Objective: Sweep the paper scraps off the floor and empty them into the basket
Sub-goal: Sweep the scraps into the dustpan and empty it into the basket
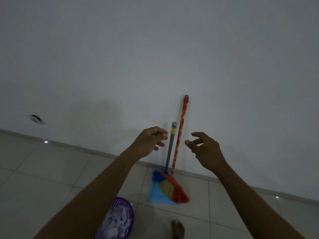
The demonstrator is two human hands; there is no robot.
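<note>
Left hand [151,141]: grip loosely curled, holding nothing, fingertips just beside the grey dustpan handle [170,149]; no contact can be confirmed. Right hand [206,149]: grip spread, thumb and fingers apart, holding nothing, just beside the broom [179,135] on its other side. Both arms are extended, with the two handles standing between the hands. The broom, with a patterned orange stick and red cap, leans upright against the wall [155,57]. Its coloured bristles [174,188] rest in the blue dustpan [158,195], which sits on the floor [51,169] at the foot of the wall. Judgement: the tools are parked as a stored pair, propped so they stand unaided, and the hands are placed to serve one handle each. The purple basket [120,200] stands on the floor near the person, partly behind the left forearm, and holds a heap of white paper scraps [117,221]. No loose scraps show on the visible tiles, and none show on the visible part of the dustpan. Judgement: the sweeping and emptying appear complete. A bare foot [178,228] shows at the lower edge.
</note>
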